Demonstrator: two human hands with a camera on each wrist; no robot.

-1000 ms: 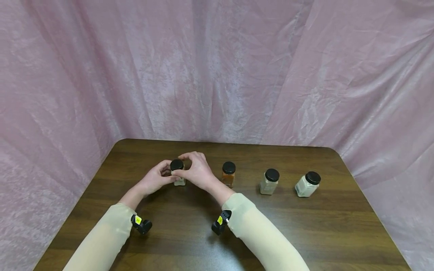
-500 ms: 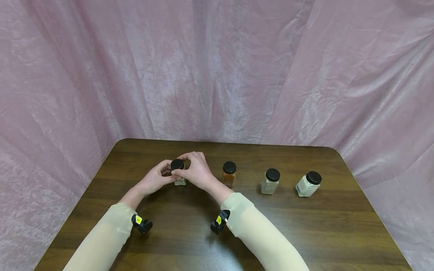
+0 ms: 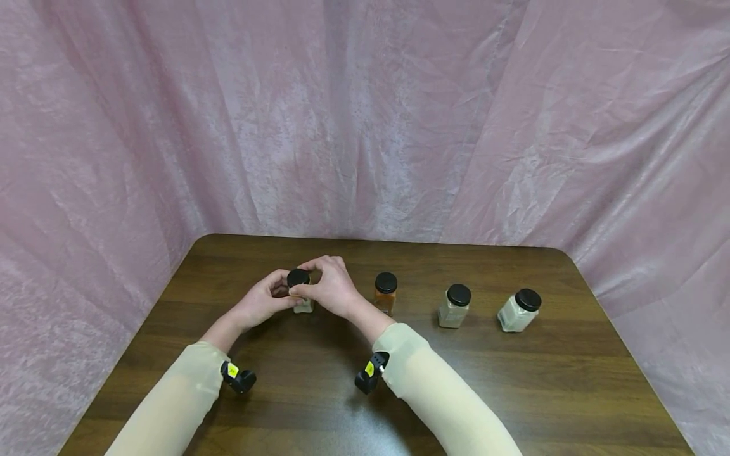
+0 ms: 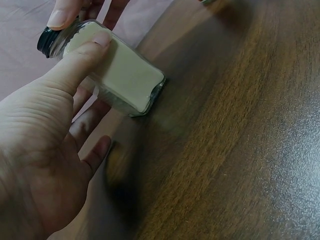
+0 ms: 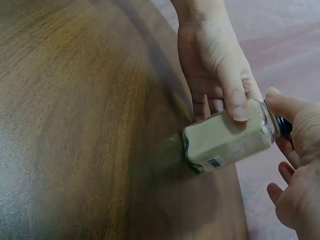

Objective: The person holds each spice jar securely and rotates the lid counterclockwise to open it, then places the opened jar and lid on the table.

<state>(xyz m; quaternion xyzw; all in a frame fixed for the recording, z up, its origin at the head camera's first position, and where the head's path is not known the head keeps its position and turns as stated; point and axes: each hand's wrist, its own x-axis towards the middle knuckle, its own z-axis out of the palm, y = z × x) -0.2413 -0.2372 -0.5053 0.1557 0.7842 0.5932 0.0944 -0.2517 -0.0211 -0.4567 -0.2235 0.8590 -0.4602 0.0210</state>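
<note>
A square clear spice jar [image 4: 127, 75] full of pale powder stands at the left back of the table, its black lid [image 3: 298, 277] on top. My left hand [image 3: 263, 301] grips the jar's body, thumb on the near face and fingers behind. From the right, my right hand [image 3: 335, 290] pinches the jar at its neck and lid between thumb and forefinger. The right wrist view shows a small barcode label [image 5: 215, 161] low on one side of the glass. The jar's base is right at the tabletop, and the hands partly cover its upper part.
To the right of the hands, a jar of orange-brown spice [image 3: 384, 294] stands behind my right forearm. Farther right are a pale-powder jar [image 3: 453, 307] and a white-powder jar [image 3: 518, 310], all black-lidded. Pink cloth [image 3: 365, 126] hangs behind the wooden table [image 3: 513, 386].
</note>
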